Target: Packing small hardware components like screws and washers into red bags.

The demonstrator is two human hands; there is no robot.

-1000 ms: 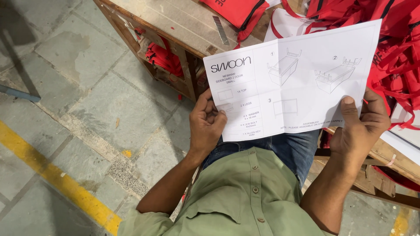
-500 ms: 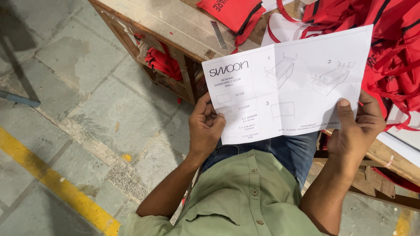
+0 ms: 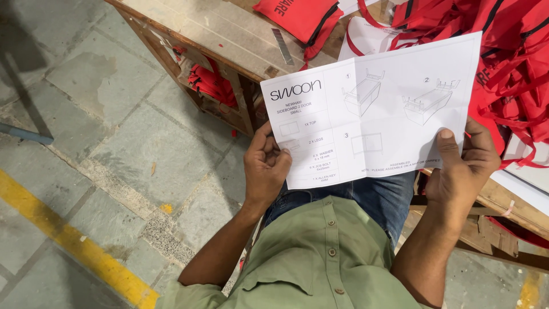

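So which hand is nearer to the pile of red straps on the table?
Right. The right hand grips the instruction sheet right beside the red straps; the left hand holds the sheet's opposite edge, well away.

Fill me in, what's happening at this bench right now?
A person in a green shirt holds an unfolded white instruction sheet with line drawings of furniture in both hands. The left hand pinches its lower left edge, and the right hand grips the lower right corner, thumb on top. Behind the sheet, a wooden workbench carries a pile of red fabric bags.
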